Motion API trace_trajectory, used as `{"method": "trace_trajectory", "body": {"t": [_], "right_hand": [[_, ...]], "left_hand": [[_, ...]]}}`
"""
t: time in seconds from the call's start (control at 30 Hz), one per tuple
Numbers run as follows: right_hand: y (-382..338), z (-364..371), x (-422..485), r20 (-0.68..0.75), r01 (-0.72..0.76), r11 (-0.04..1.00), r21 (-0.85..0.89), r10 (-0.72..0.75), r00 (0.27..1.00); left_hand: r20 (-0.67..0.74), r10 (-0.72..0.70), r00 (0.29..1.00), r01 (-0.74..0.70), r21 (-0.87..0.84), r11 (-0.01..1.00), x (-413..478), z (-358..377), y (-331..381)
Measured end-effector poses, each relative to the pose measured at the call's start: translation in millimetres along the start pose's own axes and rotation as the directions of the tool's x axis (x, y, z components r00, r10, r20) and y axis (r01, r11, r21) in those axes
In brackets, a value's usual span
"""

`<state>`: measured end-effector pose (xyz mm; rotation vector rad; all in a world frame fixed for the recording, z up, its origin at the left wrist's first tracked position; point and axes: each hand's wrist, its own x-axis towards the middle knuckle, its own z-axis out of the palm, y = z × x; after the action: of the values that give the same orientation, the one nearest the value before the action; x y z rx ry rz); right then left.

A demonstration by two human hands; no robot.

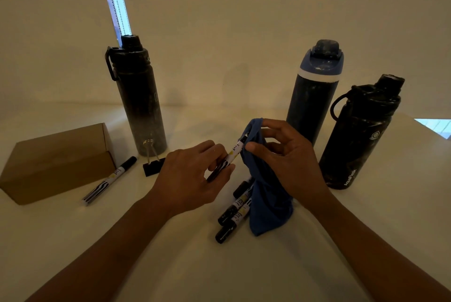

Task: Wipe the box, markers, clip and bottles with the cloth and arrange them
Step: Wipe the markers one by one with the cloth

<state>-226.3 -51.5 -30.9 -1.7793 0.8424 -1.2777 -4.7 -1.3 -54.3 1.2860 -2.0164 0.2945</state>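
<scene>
Blue soft cloth (268, 199), pinched in the right grip (288, 162), is best slid along the white cylindrical marker (233, 154) pinched by the left grip (190, 179).

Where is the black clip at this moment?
Head view, left of centre: the clip sits before the left bottle, between a lying marker and the left hand.

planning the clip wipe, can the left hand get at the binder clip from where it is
Probably yes, once freed: the left hand is pinching a marker. The binder clip sits on the table just left of that hand with nothing between them; the black bottle stands behind it.
</scene>
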Motion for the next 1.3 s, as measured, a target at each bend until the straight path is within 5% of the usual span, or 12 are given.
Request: {"method": "trace_trajectory", "body": {"t": [0.3, 0.63, 0.8, 1.03, 1.3], "right_hand": [[4.4, -9.7, 3.4, 0.051, 0.053, 0.994, -0.101, -0.048, 0.998], [2.6, -2.7, 0.8, -0.004, 0.048, 0.997, 0.060, -0.048, 0.999], [9.1, -1.4, 2.0, -0.108, 0.081, 0.986, -0.144, -0.097, 0.989], [7.8, 3.4, -0.2, -0.018, 0.036, 0.999, -0.035, -0.037, 0.999], [9.9, -0.8, 2.0, -0.147, 0.051, 0.973, -0.227, -0.087, 0.985]], "left_hand": [[0.019, 0.007, 1.000, -0.008, 0.011, 1.000, -0.4, -0.2, 0.2], [0.057, 0.031, 0.998, -0.036, 0.088, 0.995, -0.6, -0.1, -0.4], [0.044, 0.038, 0.998, -0.042, 0.083, 0.996, 1.8, -0.8, 4.0], [0.035, 0.046, 0.998, -0.049, 0.093, 0.994, -0.6, -3.5, -2.1], [0.028, 0.022, 0.999, -0.025, 0.118, 0.993, 1.6, -1.7, 1.3]]}}
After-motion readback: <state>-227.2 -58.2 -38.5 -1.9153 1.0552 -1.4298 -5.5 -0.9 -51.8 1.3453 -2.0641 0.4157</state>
